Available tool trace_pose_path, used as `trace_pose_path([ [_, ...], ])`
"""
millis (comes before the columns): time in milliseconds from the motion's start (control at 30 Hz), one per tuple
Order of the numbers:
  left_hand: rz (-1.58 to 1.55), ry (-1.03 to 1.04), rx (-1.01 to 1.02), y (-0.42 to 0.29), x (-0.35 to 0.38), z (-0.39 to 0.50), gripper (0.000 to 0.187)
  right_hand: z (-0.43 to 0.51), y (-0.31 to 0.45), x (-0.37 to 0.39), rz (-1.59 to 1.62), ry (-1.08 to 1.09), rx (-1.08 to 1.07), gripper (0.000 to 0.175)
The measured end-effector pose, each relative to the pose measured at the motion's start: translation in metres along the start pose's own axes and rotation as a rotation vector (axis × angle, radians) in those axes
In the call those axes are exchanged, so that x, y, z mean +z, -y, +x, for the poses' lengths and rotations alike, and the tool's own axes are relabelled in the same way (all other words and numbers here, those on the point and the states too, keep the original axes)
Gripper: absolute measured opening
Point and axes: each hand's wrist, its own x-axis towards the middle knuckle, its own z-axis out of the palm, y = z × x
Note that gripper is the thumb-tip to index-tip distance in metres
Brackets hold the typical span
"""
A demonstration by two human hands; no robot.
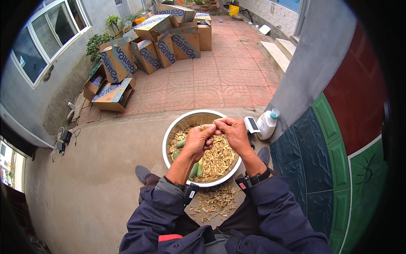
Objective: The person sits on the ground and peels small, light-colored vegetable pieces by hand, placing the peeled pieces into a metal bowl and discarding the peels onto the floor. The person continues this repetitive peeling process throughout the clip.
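Observation:
Both my hands meet above the far part of a round metal basin (165,149) with a pale rim. Between the fingertips of my left hand (200,139) is a small yellowish dried pod, partly hidden by the fingers. My right hand (233,131) pinches at the same spot, its thumb and forefinger touching the left fingertips. Many dried, tan pods (219,158) fill the basin. Several green, elongated vegetables (193,171) lie among them on the left side. More dried pods or husks (215,200) are scattered on the ground between my legs, below the basin.
A white pump bottle (266,125) stands right of the basin, beside a small device with a dark panel (252,124). Cardboard boxes (185,43) are heaped on the red paving at the far left. Cables with black adapters (66,136) lie by the left wall. Stone steps (274,57) rise at the right.

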Motion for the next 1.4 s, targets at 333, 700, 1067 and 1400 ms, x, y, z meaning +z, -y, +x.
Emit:
trace_pose_path([
  [333,-0.047,-0.056,0.041,0.006,0.005,0.0,0.017,0.002,-0.008,0.006,0.196,0.008,0.068,0.019],
  [700,0.09,-0.225,0.203,0.017,0.011,0.01,0.017,0.001,-0.009,0.012,-0.052,-0.102,0.045,0.019],
  [1067,0.141,-0.237,0.204,0.016,0.003,0.012,0.018,0.0,-0.003,0.009,-0.156,-0.05,0.055,0.016],
  [1400,0.436,-0.211,0.361,0.03,0.0,0.019,0.017,-0.007,0.002,0.013,-0.681,-0.19,-0.151,0.018],
])
